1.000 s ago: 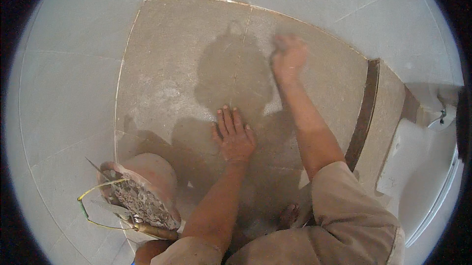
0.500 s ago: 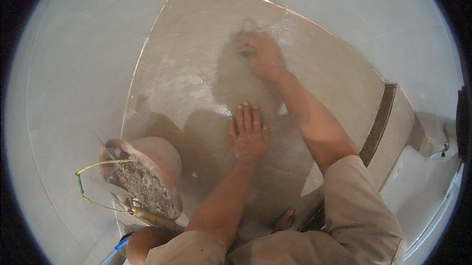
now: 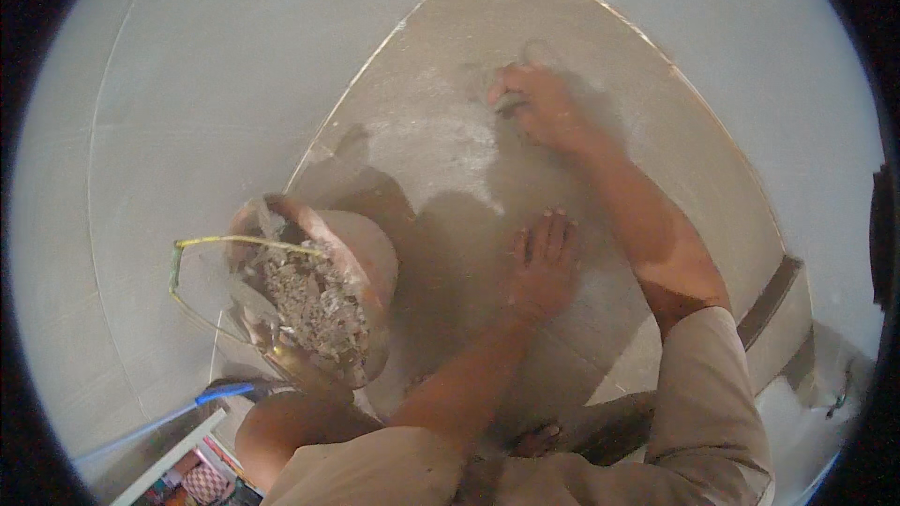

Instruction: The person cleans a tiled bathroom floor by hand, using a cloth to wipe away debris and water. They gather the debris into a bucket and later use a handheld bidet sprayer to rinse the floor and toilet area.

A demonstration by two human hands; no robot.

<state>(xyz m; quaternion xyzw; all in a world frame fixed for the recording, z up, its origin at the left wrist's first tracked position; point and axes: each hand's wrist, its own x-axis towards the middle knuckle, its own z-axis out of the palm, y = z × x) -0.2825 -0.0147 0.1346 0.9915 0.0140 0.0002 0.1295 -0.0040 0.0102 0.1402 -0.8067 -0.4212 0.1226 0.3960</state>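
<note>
My left hand (image 3: 546,267) rests palm down on the beige-grey floor (image 3: 441,75), fingers stretched out, holding nothing. Farther forward, my right hand (image 3: 544,112) is curled round a small dark object (image 3: 509,101) and presses it to the floor. The fingers and blur hide what kind of object it is. Pale, shiny smears mark the surface left of that hand. To the left of my left forearm, a pinkish bucket (image 3: 361,243) leans with its mouth toward me. Grey rubble (image 3: 314,304) fills it, and its thin yellow-green handle (image 3: 202,243) sticks out leftward.
Pale grey walls (image 3: 197,84) meet the floor at a far corner. A raised ledge (image 3: 773,300) edges the right side. At lower left are a blue rod (image 3: 159,431) and a white-edged container (image 3: 178,464) of colourful items. A bare foot (image 3: 537,440) shows near my lap.
The view has turned, so the bucket and floor appear farther right and the container at lower left shows. My right hand still grips the dark object; my left hand stays flat.
</note>
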